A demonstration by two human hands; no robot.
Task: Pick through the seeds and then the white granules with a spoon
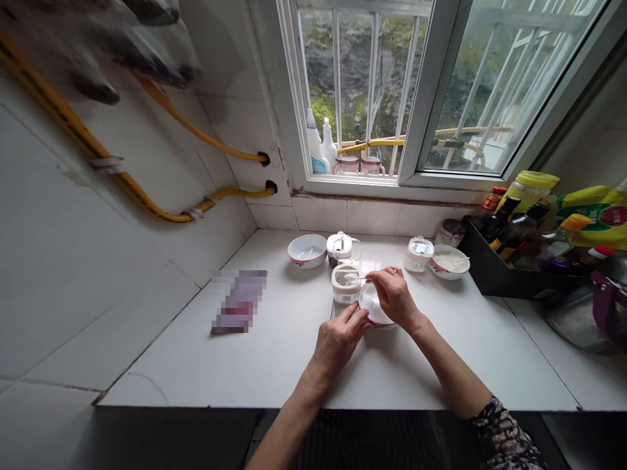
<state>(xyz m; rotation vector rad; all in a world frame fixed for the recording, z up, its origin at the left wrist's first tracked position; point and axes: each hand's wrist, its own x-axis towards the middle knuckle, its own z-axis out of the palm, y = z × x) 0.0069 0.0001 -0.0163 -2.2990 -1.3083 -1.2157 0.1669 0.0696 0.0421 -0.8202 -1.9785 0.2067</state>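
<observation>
My right hand (396, 297) pinches a small white spoon (361, 279), its tip over the mouth of an open seasoning jar (345, 292). My left hand (339, 338) grips the near-left rim of a bowl (371, 305) holding white powder, just right of that jar. Part of the bowl is hidden behind my right hand. Behind the open jar stands a second seasoning jar (339, 245) with dark contents and a clear lid that looks raised. Another white bowl (307, 251) to its left has a spoon lying inside.
A lidded jar (418, 254) and a bowl of white contents (449, 263) stand at the back right. Beyond them are a black box of bottles (509, 261) and a metal pot (582, 320). A blurred purple packet (240, 302) lies left on the white counter (186, 365).
</observation>
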